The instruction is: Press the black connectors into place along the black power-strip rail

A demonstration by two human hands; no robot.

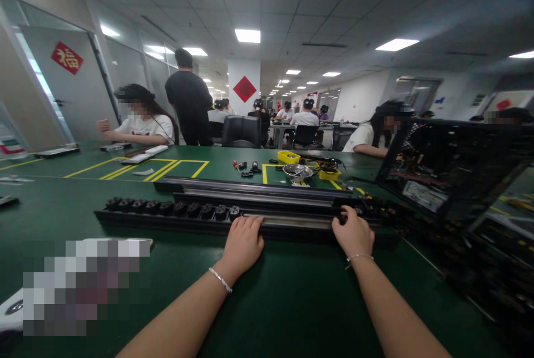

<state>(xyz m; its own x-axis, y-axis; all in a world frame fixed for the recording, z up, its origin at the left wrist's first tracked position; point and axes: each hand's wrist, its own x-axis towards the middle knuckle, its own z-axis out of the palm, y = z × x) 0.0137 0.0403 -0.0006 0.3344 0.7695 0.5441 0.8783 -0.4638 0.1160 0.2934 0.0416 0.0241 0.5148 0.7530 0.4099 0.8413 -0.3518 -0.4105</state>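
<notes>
A long black rail (292, 231) lies across the green table (275, 302), with several round black parts (179, 209) in a row along its left half. My left hand (245, 241) rests on the rail's near edge, just right of the last round part, its fingers bent over the rim. At the rail's right part, my right hand (354, 231) has its fingers curled at the edge; what its fingertips hold, if anything, is hidden. Behind lies another long black rail (250, 186) with a shiny metal strip.
A metal bowl (297, 172), yellow trays (288, 157) and small black parts (255, 167) lie beyond the rails. A large open black case (446, 168) stands right. A blurred-out flat object (83, 285) lies left. People sit across the table.
</notes>
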